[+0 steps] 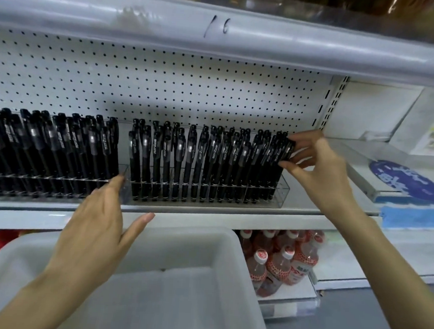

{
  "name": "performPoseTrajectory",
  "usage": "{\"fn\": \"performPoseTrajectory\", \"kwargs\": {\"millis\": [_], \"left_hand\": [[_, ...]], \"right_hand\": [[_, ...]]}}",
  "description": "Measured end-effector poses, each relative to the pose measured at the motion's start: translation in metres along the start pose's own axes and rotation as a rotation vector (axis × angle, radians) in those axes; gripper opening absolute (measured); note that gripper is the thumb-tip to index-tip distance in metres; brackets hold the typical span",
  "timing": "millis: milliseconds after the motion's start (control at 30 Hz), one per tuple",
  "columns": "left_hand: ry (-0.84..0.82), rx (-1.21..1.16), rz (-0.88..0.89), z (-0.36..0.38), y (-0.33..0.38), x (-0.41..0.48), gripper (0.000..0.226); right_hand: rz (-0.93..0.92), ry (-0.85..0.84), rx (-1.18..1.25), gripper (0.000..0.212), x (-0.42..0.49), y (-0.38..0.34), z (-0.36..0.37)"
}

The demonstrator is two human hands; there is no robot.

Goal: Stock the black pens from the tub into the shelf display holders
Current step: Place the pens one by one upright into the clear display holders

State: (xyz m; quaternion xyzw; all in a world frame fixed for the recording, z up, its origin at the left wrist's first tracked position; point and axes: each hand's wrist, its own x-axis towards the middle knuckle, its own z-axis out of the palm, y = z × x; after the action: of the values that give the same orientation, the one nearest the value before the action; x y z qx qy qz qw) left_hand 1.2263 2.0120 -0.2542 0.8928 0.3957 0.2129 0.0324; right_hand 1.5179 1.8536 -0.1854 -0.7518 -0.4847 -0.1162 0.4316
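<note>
Pinching rightmost pens (284, 153), right hand (318, 171), left hand (96, 222) apart

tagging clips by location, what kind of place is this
Most likely a shop aisle, perhaps a small supermarket: a pegboard-backed shelf, clear display holders full of black pens, and bottled drinks on the shelf below.

Two clear display holders stand side by side on a white shelf (233, 214), backed by pegboard (165, 83). The left holder (42, 180) and right holder (209, 189) are packed with upright black pens (185, 157). The right hand (318, 169) pinches the rightmost pens; the left hand (96, 222), fingers spread, touches the holders' junction. A white tub (240, 256) sits below, beside red-labelled bottles (281, 258).
</note>
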Motion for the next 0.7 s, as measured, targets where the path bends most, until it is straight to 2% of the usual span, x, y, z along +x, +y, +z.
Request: {"fn": "performPoseTrajectory", "kwargs": {"millis": [233,467,600,700], "left_hand": [[-0.019,-0.017,0.013,-0.002,-0.001,0.001,0.079],[-0.057,-0.064,0.057,-0.02,0.002,-0.004,0.081],[-0.139,-0.132,0.041,-0.053,0.015,-0.028,0.084],[-0.282,-0.135,0.079,-0.073,0.016,-0.078,0.082]], "right_hand": [[0.003,-0.045,-0.05,0.047,-0.005,0.002,0.004],[-0.038,-0.012,-0.127,0.045,-0.011,-0.011,-0.013],[-0.07,-0.038,0.015,0.04,-0.033,-0.046,-0.015],[-0.018,-0.251,0.251,0.025,-0.077,-0.084,0.005]]}}
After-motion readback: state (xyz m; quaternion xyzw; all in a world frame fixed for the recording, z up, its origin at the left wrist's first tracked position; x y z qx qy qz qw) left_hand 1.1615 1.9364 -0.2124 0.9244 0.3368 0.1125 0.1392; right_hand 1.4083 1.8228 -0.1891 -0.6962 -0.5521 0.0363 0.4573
